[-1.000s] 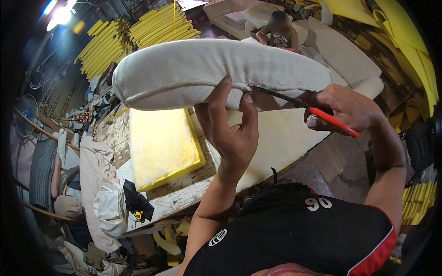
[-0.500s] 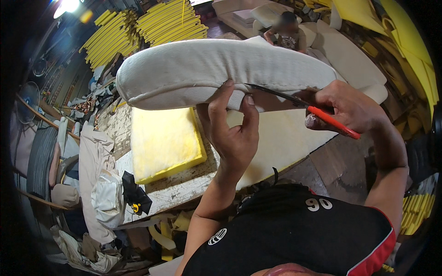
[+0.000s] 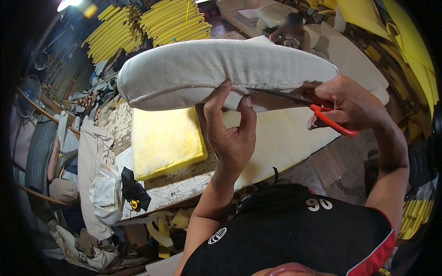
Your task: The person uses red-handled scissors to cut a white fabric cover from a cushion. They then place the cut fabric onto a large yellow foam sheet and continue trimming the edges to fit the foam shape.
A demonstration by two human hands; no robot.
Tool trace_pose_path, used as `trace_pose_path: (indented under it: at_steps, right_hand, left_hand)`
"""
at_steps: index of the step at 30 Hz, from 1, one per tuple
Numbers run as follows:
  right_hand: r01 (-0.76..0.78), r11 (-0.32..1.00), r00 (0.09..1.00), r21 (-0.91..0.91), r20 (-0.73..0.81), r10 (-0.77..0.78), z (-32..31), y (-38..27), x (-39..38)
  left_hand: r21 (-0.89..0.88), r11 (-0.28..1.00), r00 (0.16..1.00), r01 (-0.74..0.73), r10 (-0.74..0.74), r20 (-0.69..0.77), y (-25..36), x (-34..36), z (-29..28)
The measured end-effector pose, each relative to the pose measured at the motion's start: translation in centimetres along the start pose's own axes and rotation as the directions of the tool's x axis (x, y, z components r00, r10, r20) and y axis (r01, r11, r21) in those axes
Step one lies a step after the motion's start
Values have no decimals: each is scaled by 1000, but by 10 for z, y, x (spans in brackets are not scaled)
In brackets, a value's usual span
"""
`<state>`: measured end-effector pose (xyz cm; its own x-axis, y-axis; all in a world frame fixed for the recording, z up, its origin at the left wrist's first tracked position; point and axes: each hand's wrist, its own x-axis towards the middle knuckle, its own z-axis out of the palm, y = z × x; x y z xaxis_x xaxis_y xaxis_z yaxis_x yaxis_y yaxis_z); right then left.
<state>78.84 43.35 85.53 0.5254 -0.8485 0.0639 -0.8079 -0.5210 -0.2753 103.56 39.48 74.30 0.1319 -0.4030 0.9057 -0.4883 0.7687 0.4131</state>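
A long, pale grey fabric-covered cushion (image 3: 184, 64) is raised in front of me, its piped seam running along the near side. My left hand (image 3: 231, 126) pinches the cushion's lower edge near the seam, thumb and forefinger on the fabric. In my right hand (image 3: 345, 103) are scissors with red handles (image 3: 331, 122). Their dark blades point left and lie along the seam at the cushion's right half, the tips close to my left fingers. Whether the blades are cutting cannot be made out.
Below the cushion, a yellow foam block (image 3: 165, 142) rests on a worn white table (image 3: 179, 188). Beside it are a white bundle (image 3: 107, 195) and a yellow tape measure (image 3: 134, 205). Yellow foam strips (image 3: 175, 23) are stacked behind. Another person (image 3: 293, 34) sits at the back among cushions.
The red scissor handles have spread apart, and the blades have shifted slightly against the seam. My left hand keeps its pinch on the cushion.
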Motion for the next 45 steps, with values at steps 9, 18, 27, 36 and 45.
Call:
trace_pose_path:
  at_steps: [9, 18, 27, 36, 45]
  right_hand:
    - [10, 997, 927, -70, -374, -36, -8, -7, 6]
    - [487, 787, 625, -378, -479, -617, 0, -1, 116]
    - [431, 893, 748, -133, -501, -435, 13, -27, 135]
    - [427, 884, 723, -192, -514, -461, 16, -25, 135]
    - [345, 937, 730, 51, -642, -234, 31, -22, 113]
  left_hand:
    - [-94, 988, 992, 123, -126, -21, -17, 3, -12]
    - [7, 1000, 999, 27, -27, 24, -1, -8, -18]
    - [178, 980, 991, -93, 74, 111, -9, 3, -39]
    - [44, 999, 959, 26, -38, 282, -12, 13, -58]
    - [-97, 995, 933, 5, 30, 359, -33, 12, -74]
